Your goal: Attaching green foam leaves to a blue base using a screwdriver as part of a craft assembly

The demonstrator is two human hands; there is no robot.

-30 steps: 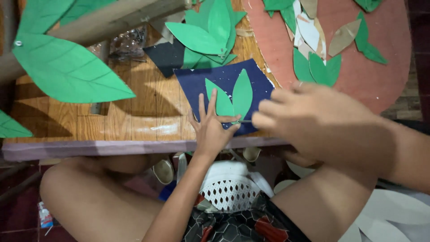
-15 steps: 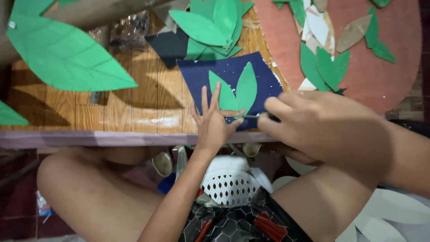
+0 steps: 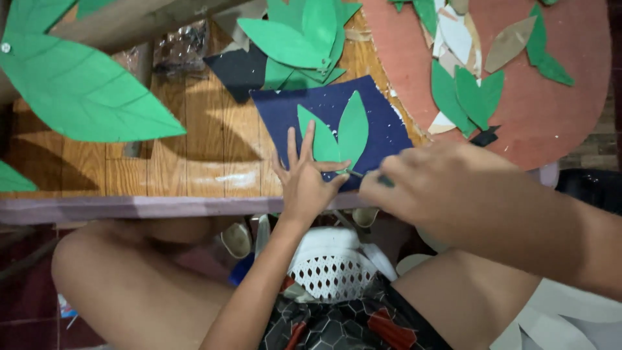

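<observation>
The left hand (image 3: pixel 304 178) lies flat, fingers spread, pressing the lower end of a pair of smooth green leaf cutouts (image 3: pixel 337 133) onto the dark blue sheet (image 3: pixel 382 126). The right hand (image 3: pixel 427 185) is closed around a thin dark tool (image 3: pixel 372 177), its tip at the leaf base, at the sheet's near edge. The sheet, flecked with pale specks, rests on a wooden tabletop (image 3: pixel 194 149). Beyond the sheet lies a pile of green leaves (image 3: pixel 304 39); right of it, a reddish oval board (image 3: pixel 557 116) carries green, white and tan leaf shapes.
</observation>
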